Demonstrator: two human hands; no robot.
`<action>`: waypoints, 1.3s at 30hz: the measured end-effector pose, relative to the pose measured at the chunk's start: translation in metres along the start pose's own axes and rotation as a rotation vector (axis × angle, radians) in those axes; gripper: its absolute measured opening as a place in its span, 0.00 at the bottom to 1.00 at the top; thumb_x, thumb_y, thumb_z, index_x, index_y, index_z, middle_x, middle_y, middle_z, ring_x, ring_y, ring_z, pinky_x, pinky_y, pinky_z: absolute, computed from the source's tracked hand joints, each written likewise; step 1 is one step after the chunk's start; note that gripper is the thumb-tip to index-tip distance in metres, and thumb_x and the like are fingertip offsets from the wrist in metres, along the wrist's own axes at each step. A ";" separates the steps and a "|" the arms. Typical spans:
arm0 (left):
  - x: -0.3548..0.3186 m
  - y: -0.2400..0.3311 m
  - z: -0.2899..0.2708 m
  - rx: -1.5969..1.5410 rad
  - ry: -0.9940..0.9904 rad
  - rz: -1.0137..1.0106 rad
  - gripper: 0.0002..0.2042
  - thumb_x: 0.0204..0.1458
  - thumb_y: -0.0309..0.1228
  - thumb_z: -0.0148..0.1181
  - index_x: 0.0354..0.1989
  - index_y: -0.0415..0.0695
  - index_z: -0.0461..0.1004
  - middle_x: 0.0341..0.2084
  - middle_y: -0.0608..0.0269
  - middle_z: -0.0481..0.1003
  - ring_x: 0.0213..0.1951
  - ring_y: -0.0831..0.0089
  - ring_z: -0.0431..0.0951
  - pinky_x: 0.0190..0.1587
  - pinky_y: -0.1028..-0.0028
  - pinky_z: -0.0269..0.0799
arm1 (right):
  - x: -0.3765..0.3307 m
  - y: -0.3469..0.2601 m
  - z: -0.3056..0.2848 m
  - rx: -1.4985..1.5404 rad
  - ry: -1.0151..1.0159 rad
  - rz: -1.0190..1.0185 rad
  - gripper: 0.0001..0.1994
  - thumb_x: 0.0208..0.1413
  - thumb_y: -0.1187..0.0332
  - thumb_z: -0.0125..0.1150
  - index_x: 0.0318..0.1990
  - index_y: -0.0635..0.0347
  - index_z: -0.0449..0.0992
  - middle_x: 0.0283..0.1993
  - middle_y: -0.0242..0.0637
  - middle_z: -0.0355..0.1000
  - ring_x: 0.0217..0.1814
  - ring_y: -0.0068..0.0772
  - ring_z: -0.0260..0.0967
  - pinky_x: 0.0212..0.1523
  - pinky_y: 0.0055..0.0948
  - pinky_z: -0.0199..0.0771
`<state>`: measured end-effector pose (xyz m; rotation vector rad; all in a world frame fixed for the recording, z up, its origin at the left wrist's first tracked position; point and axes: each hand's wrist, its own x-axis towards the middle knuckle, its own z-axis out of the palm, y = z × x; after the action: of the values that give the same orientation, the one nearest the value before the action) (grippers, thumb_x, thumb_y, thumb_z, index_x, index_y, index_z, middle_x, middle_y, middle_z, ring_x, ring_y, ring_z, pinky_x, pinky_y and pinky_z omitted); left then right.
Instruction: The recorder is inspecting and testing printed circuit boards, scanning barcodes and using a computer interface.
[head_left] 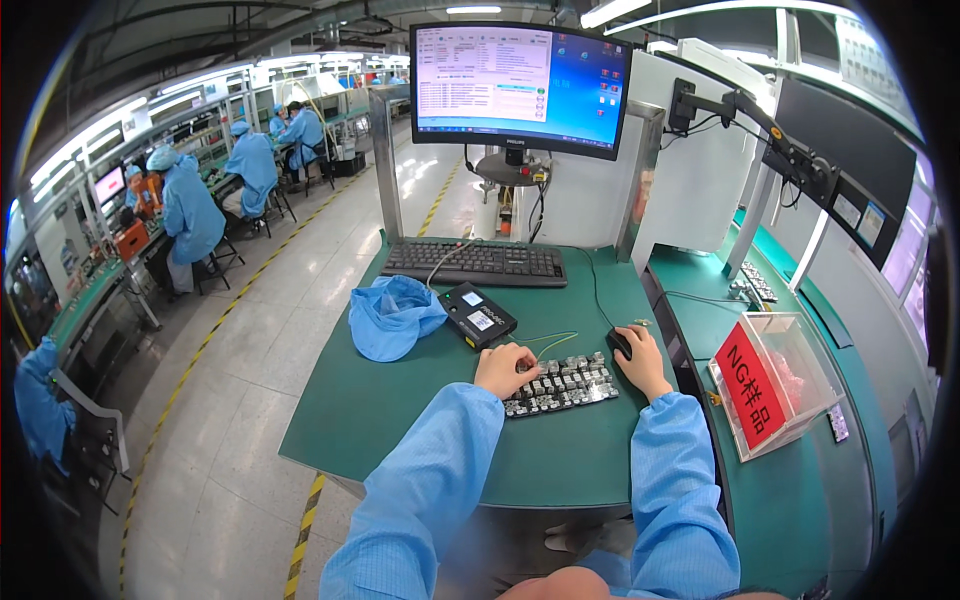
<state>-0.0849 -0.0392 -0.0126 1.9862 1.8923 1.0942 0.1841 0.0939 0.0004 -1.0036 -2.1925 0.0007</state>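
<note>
Two benches in your view: the green one (pixel 345 430) right in front of you, and another green-topped one (pixel 785 515) off to your right with a clear bin (pixel 797 385) wearing a red label. Behind your bench is a pale tiled floor (pixel 240 420) with yellow-and-black tape lines, and over on the left a few co-workers (pixel 195 215) in blue gowns and caps sit along another line. You've got a lit monitor (pixel 515 85) up on a stand, a black keyboard (pixel 480 262) below it, plus a blue cloth cap (pixel 392 320) and a black box (pixel 478 313) left of centre

The component panel (pixel 565 385) lies flat on your bench, between your hands. Its long axis runs mostly left to right, with the right end tipped slightly away from you. Looks-wise it's a dark strip packed with rows of small silvery blocks and some white bits; too small to make out more

Your left hand (pixel 506 370) is at the panel's upper left, fingers curled and thumb near the fingertips, but I can't tell if it's pinching anything. Your right hand (pixel 645 362) is loosely wrapped over the black mouse (pixel 620 344), just beyond the panel's right end
</note>
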 end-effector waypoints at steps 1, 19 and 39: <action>-0.001 0.000 0.000 0.002 -0.005 -0.001 0.09 0.46 0.43 0.61 0.28 0.53 0.76 0.28 0.72 0.72 0.39 0.71 0.71 0.44 0.68 0.57 | -0.001 0.000 0.000 -0.003 0.000 -0.001 0.20 0.45 0.68 0.61 0.49 0.50 0.72 0.51 0.38 0.66 0.50 0.46 0.65 0.49 0.39 0.69; 0.028 0.016 -0.031 0.023 -0.142 -0.227 0.12 0.44 0.45 0.61 0.31 0.52 0.79 0.30 0.68 0.79 0.35 0.70 0.78 0.41 0.68 0.61 | 0.007 0.001 0.002 0.015 0.064 -0.021 0.19 0.44 0.68 0.61 0.47 0.51 0.74 0.48 0.39 0.67 0.49 0.47 0.66 0.48 0.40 0.69; 0.032 0.050 0.027 -0.160 -0.073 -0.175 0.10 0.49 0.37 0.59 0.32 0.43 0.77 0.26 0.61 0.78 0.27 0.68 0.78 0.34 0.69 0.71 | 0.001 0.008 0.003 0.029 0.032 -0.018 0.20 0.44 0.68 0.62 0.48 0.52 0.73 0.49 0.39 0.67 0.47 0.47 0.66 0.47 0.41 0.69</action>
<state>-0.0319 -0.0090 0.0099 1.7164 1.8385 1.0729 0.1872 0.1009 -0.0038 -0.9612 -2.1663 0.0080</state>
